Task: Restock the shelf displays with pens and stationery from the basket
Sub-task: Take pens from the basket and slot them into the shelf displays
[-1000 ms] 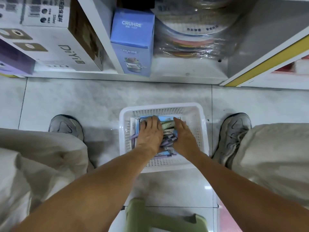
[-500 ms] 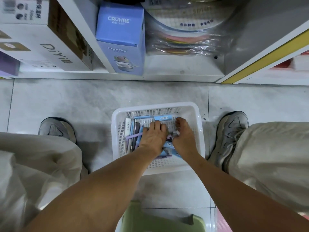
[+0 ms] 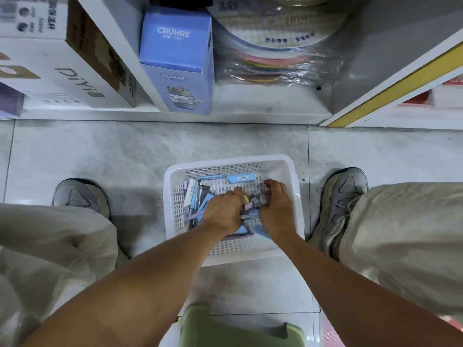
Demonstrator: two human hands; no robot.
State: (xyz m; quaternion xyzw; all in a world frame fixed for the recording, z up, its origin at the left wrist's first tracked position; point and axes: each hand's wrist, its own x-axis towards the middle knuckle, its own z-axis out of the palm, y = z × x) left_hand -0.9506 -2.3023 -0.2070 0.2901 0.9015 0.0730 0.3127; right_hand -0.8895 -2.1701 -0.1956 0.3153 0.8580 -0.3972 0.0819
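A white perforated plastic basket (image 3: 290, 171) stands on the tiled floor between my feet. It holds several pens and small stationery packs in blue, purple and grey (image 3: 193, 194). Both hands are inside it. My left hand (image 3: 221, 211) and my right hand (image 3: 275, 209) curl their fingers round one bunch of pens and small items (image 3: 253, 202) gathered between them. More pens lie loose at the basket's left side and under my wrists.
A low white shelf (image 3: 250, 101) runs along the top, holding a blue CRUHRE box (image 3: 175, 58), a white DiYi box (image 3: 75, 71) and plastic-wrapped round items (image 3: 275, 46). My grey shoes (image 3: 80, 196) flank the basket. A green stool (image 3: 238, 331) sits below my arms.
My hands went from lying flat over the pens to curling inward and gathering a bunch between them. The camera has shifted slightly closer to the shelf.
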